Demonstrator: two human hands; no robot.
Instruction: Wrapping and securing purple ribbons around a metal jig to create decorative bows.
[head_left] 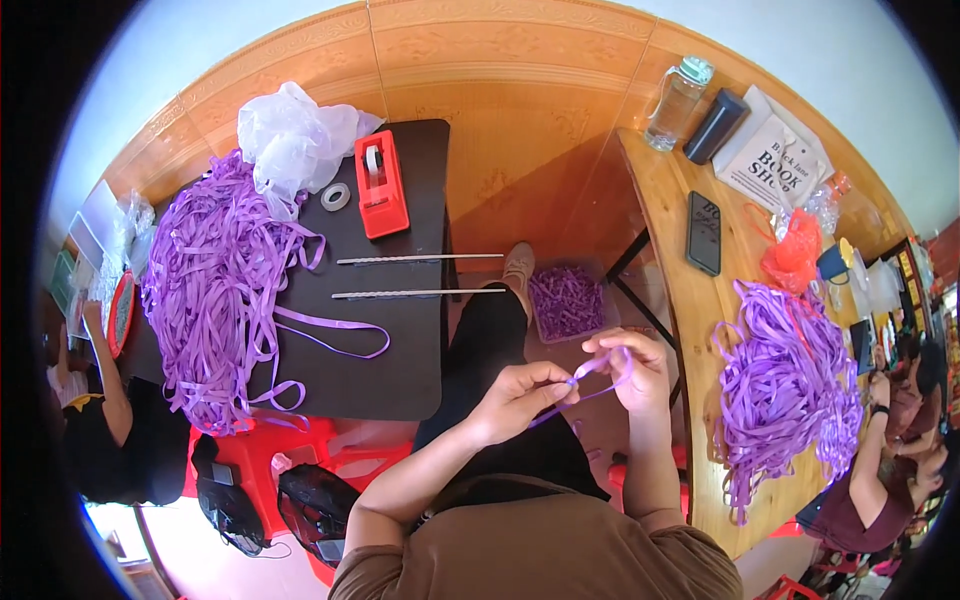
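Note:
Above my lap, my left hand (pixel 522 402) pinches a narrow purple ribbon (pixel 594 364) between thumb and fingertips. A small bunched or knotted spot shows at that pinch. To its right, my right hand (pixel 641 372) has its fingers curled round the same ribbon, which bends into a small loop between the hands. One length of ribbon trails below the left hand's fingertips. On the dark table at left lies a big heap of purple ribbons (pixel 215 290). Another purple ribbon pile (pixel 780 385) rests on the wooden table at right.
The dark table also bears a red tape dispenser (pixel 383 205), a tape roll (pixel 336 197), two thin rods (pixel 415 294) and a white plastic bag (pixel 297 135). Below stands a bin of purple pieces (pixel 568 303). A phone (pixel 704 234) and bottle (pixel 676 105) are at right. People sit on both sides.

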